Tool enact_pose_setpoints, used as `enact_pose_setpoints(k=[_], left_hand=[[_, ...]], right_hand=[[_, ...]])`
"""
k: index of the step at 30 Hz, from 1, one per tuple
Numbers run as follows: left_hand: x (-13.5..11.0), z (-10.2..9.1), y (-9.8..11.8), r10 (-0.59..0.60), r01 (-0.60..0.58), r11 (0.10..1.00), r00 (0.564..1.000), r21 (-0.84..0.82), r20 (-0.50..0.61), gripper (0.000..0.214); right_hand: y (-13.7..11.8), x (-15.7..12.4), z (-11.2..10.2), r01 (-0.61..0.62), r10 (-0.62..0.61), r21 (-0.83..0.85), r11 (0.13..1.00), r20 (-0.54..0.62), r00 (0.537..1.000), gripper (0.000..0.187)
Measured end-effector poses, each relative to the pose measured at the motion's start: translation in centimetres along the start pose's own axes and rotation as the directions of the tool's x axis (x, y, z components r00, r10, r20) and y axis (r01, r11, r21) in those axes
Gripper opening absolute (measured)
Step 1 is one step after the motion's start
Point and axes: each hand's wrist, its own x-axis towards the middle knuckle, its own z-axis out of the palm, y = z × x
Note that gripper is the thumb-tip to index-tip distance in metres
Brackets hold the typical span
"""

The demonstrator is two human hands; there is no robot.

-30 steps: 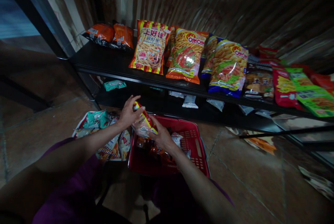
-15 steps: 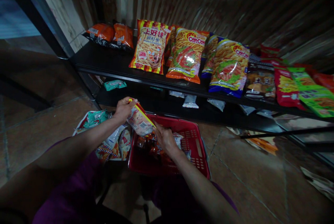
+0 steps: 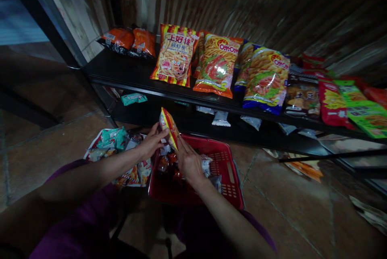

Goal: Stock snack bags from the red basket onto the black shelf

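Above a red basket (image 3: 234, 170), I have a red-and-yellow snack bag (image 3: 169, 128) between my two hands, standing tilted with its narrow side up. My left hand (image 3: 152, 142) is closed against the bag's left side, fingers pressed to it. On its lower right side my right hand (image 3: 190, 162) grips it, with the fingers pointing up along the bag. Several small packets lie in the basket below, partly covered by my right hand and forearm. The nearest shelf goods are a red-and-yellow bag of prawn crackers (image 3: 175, 55) and an orange-edged snack bag (image 3: 217, 63).
A black shelf (image 3: 136, 75) runs across, with orange-black bags (image 3: 119, 37), a blue-edged bag (image 3: 267, 77) and green packets (image 3: 365, 110) on top. Small packets (image 3: 221, 118) lie on the lower tier. A second container (image 3: 96, 142) of packets stands left of the basket.
The snack bag has turned from lying slanted, its back showing, to a steeper, edge-up tilt. My left hand has shifted from its upper corner down to its left side.
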Motion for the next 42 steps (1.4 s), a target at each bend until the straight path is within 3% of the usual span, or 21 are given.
enact_pose_setpoints(k=[3, 6, 9, 11, 14, 16, 17, 19, 21, 22, 25, 28, 29, 33, 35, 42], left_hand=[[0.2, 0.1, -0.6, 0.05, -0.043, 0.989, 0.998, -0.143, 0.043, 0.05], [1.1, -0.5, -1.0, 0.032, -0.029, 0.981, 0.999, -0.193, 0.01, 0.042], [1.4, -1.2, -0.8, -0.023, 0.025, 0.986, 1.0, -0.167, 0.013, 0.038], [1.3, -1.5, -0.5, -0.057, 0.064, 0.987, 0.997, -0.148, 0.049, 0.036], [0.9, -1.9, -0.1, -0.083, 0.094, 0.989, 0.992, -0.117, 0.096, 0.039], [0.5, -2.1, 0.0, -0.106, 0.119, 0.988, 0.986, -0.098, 0.128, 0.046], [0.4, -2.2, 0.0, -0.126, 0.14, 0.986, 0.981, -0.087, 0.149, 0.049], [0.1, -2.2, -0.1, -0.164, 0.179, 0.982, 0.967, -0.064, 0.193, 0.054], [-0.1, -2.1, -0.3, -0.199, 0.214, 0.976, 0.951, -0.038, 0.236, 0.056], [-0.2, -2.1, -0.4, -0.212, 0.226, 0.974, 0.944, -0.027, 0.253, 0.058], [-0.5, -1.9, -0.9, -0.223, 0.238, 0.971, 0.93, -0.015, 0.293, 0.064], [-0.6, -1.9, -1.4, -0.197, 0.218, 0.976, 0.908, -0.017, 0.369, 0.064], [-0.5, -1.9, -1.5, -0.178, 0.2, 0.98, 0.901, -0.015, 0.395, 0.064], [-0.6, -1.6, -1.3, -0.074, 0.109, 0.993, 0.871, -0.045, 0.485, 0.064], [-1.1, -1.2, -1.0, -0.008, 0.046, 0.997, 0.86, -0.061, 0.51, 0.061], [-3.2, 0.0, -0.7, 0.105, -0.079, 0.992, 0.945, -0.096, 0.308, 0.068]], right_hand=[[-1.1, -0.9, 1.2, 0.135, -0.121, -0.193, 0.972, 0.08, 0.989, 0.052], [-2.5, -1.6, 1.9, 0.257, -0.213, -0.279, 0.925, 0.178, 0.961, 0.052], [-3.3, -1.8, 1.6, 0.355, -0.31, -0.206, 0.912, 0.224, 0.924, 0.047], [-3.3, -1.6, 1.0, 0.355, -0.333, -0.113, 0.928, 0.173, 0.927, 0.042], [-2.5, -0.6, -0.2, 0.148, -0.145, 0.022, 0.989, -0.088, 0.985, 0.034], [-1.6, 0.3, -0.9, -0.061, 0.116, 0.208, 0.976, -0.266, 0.957, 0.036], [-1.1, 0.8, -1.2, -0.155, 0.261, 0.342, 0.927, -0.29, 0.921, 0.04], [-0.2, 1.8, -1.5, -0.286, 0.499, 0.613, 0.736, -0.207, 0.841, 0.045], [0.5, 2.5, -1.6, -0.34, 0.604, 0.78, 0.526, -0.061, 0.794, 0.039], [0.6, 2.7, -1.7, -0.345, 0.612, 0.818, 0.46, -0.011, 0.791, 0.034], [0.5, 2.8, -2.0, -0.354, 0.584, 0.849, 0.393, 0.067, 0.809, 0.028], [-0.1, 2.5, -2.4, -0.347, 0.666, 0.887, 0.304, 0.063, 0.743, 0.032], [-0.3, 2.4, -2.5, -0.352, 0.668, 0.89, 0.289, 0.075, 0.74, 0.035], [-0.2, 2.6, -3.0, -0.371, 0.713, 0.874, 0.314, 0.041, 0.7, 0.043], [-0.1, 2.8, -3.1, -0.375, 0.705, 0.862, 0.341, 0.03, 0.709, 0.047], [-2.6, 2.8, -2.8, -0.304, 0.553, 0.825, 0.477, -0.013, 0.833, 0.041]])
